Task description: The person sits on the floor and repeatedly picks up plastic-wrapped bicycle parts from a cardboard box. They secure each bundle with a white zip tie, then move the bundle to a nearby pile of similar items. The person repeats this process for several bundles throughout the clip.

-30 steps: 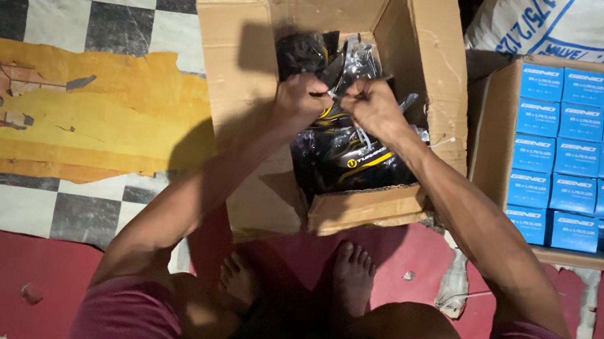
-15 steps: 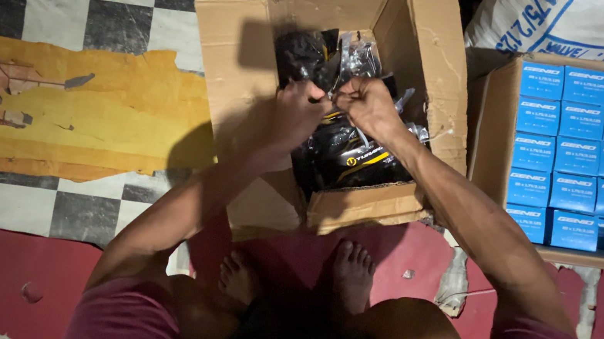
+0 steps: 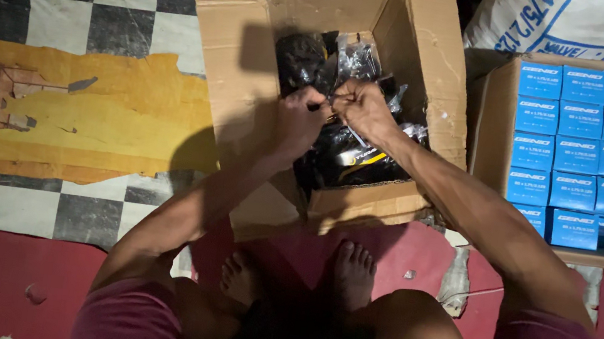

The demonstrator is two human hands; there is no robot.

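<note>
Both hands are meeting over the open cardboard box [image 3: 253,70]: the left hand [image 3: 297,118] and right hand [image 3: 361,107] are pinching a clear plastic packet [image 3: 355,60] between closed fingers. Under them, black bagged items [image 3: 343,155] are filling the box. To the right, a second carton [image 3: 484,116] is holding rows of small blue boxes [image 3: 593,146].

Open brown cardboard box [image 3: 421,92] in middle, full of shiny black plastic packets [image 3: 343,155]. Small blue boxes [image 3: 600,147] in rows, right. White sack [image 3: 570,26] with blue print, top right.
</note>
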